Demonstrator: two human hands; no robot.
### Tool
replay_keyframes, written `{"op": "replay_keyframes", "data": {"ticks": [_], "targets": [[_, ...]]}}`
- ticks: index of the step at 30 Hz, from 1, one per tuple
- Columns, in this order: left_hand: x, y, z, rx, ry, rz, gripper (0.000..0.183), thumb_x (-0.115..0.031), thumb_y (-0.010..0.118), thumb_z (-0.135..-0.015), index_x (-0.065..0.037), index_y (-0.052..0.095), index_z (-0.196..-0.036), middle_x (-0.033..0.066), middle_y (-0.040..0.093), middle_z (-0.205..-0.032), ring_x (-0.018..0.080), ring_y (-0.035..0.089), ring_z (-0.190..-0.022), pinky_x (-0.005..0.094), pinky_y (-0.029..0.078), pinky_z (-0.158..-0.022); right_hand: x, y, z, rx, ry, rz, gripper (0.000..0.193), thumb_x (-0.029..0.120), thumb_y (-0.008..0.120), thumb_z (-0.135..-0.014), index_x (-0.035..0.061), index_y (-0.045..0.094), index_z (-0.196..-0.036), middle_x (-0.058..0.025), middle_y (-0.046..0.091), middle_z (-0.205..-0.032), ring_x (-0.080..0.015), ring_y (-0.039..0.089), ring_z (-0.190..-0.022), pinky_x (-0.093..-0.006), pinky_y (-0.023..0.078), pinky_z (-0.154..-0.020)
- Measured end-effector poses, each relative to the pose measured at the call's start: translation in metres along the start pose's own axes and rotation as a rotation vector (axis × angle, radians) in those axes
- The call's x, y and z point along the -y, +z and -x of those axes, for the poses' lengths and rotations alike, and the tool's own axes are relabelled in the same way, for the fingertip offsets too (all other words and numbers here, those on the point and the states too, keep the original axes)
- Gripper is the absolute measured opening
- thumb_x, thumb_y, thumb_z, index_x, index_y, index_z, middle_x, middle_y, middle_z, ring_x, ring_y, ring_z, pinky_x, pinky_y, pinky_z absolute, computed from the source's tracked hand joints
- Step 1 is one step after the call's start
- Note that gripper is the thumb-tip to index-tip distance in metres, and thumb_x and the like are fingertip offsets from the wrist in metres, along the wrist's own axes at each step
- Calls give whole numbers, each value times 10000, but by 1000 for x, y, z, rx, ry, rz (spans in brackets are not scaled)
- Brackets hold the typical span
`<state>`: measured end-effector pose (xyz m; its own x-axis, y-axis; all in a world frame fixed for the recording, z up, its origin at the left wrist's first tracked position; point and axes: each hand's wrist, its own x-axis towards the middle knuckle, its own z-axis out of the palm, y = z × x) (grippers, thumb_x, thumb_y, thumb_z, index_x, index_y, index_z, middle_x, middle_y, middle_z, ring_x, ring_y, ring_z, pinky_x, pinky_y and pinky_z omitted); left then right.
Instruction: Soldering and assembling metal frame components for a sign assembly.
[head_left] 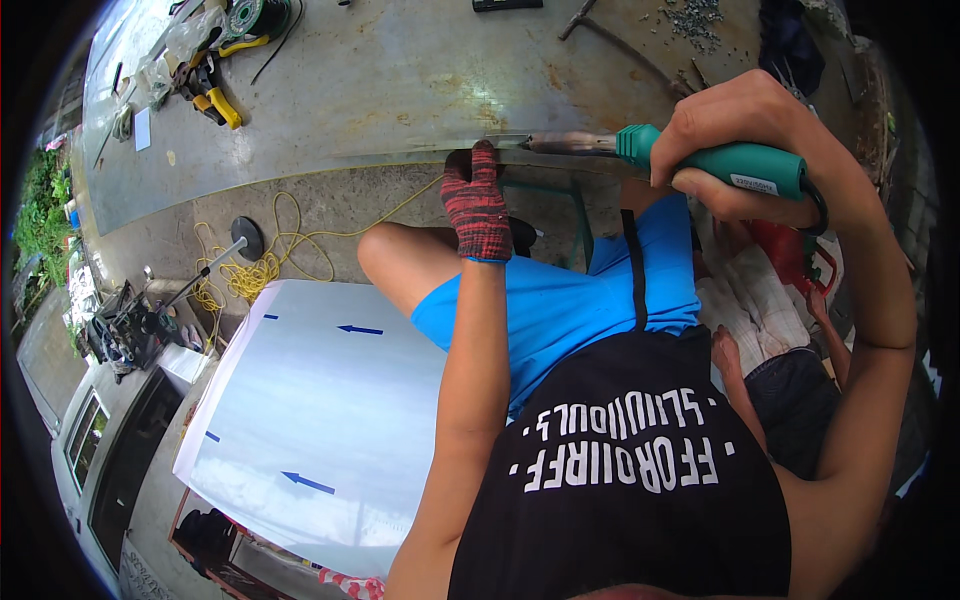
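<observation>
My right hand (745, 150), bare, is wrapped round the green handle of a soldering iron (705, 165) with a dark cord. The iron lies level, its metal barrel pointing left and its tip close to my left fingers. My left hand (478, 205), in a red and black knit glove, is at the near edge of the worn metal tabletop (390, 100). Its fingers are drawn together at that edge. Whatever they hold is hidden or too small to make out.
Yellow-handled pliers (218, 105) and a wire spool (255, 18) lie at the far left. A stick (628, 47) and small grey bits (692, 22) lie far right. Yellow cord (255, 268) coils below the table. A white panel (330, 400) is at lower left. Another person's arm (735, 375) shows at right.
</observation>
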<state>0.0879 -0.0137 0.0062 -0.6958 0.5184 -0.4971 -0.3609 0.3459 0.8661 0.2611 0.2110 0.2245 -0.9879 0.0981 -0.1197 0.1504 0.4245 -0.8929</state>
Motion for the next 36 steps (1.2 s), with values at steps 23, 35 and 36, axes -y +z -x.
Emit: {"op": "replay_keyframes", "data": {"ticks": [23,35,36], "targets": [[8,-7,-6,46,-13,-121,425,-342,655,-1017,49,610,-1179,137,677,-1052,210,685,-916,337,580,-831,-2,-2,0,-6,13,-10,155,140,682,-836,4,690,-909,-124,699,-777,-272,692,-709,-349,549,-695],[9,-8,-6,48,3,-122,413,-334,651,-1021,47,612,-1174,137,674,-1045,207,680,-903,339,582,-826,0,-3,-1,-12,7,-33,153,127,677,-841,-8,690,-912,-127,693,-777,-271,684,-704,-346,544,-698],[9,-8,-6,53,-2,-139,414,-336,650,-1022,47,612,-1174,138,675,-1046,209,680,-901,341,582,-827,0,-3,-1,-12,6,-27,153,127,679,-841,-9,690,-910,-128,692,-775,-269,682,-702,-346,542,-696]]}}
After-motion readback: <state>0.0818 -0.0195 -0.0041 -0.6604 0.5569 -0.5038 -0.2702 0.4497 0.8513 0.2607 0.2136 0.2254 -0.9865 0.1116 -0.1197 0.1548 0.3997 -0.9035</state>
